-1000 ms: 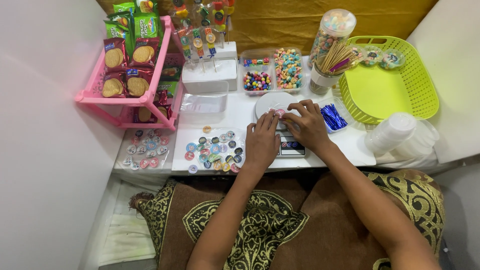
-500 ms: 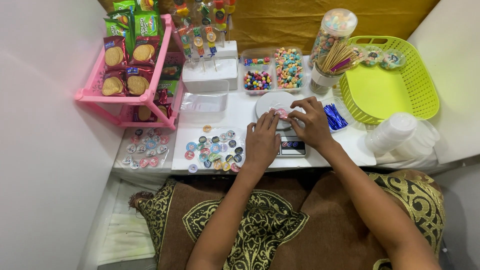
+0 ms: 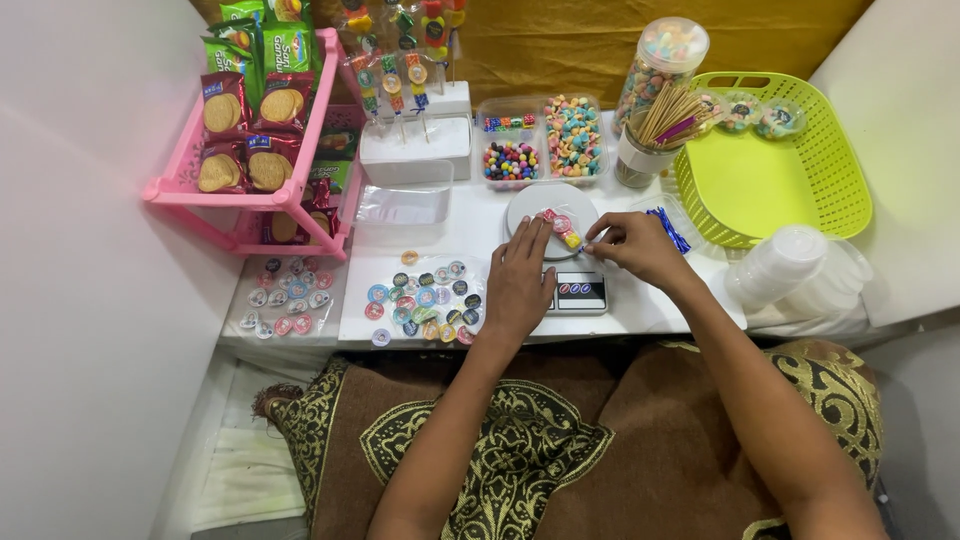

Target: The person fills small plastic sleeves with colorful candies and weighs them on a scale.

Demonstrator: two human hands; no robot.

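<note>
A person seated at a white worktop (image 3: 640,300) assembles a candy skewer (image 3: 560,226) over the round white pan of a small kitchen scale (image 3: 551,208), whose display sits just in front of it. The skewer, a thin stick threaded with red, pink and yellow sweets, lies across the pan between both hands. The left hand (image 3: 520,275) rests palm down with its fingers stretched forward, fingertips touching the near end of the sweets; the right hand (image 3: 632,245) comes in from the side, thumb and forefinger pinched together on the stick's tip. The piece looks light and delicate: the sweets seem soft and likely to slide or squash, the stick thin enough to snap, so the bare stick ends appear the safest places to grip. Both forearms reach straight out from the lap, wrists low, just above the surface. Around them stand a green plastic basket (image 3: 800,150), a cup of wooden sticks (image 3: 655,135), trays of coloured candies (image 3: 545,140), a pink rack of biscuit packets (image 3: 250,150) and a spread of round stickers (image 3: 425,300).
</note>
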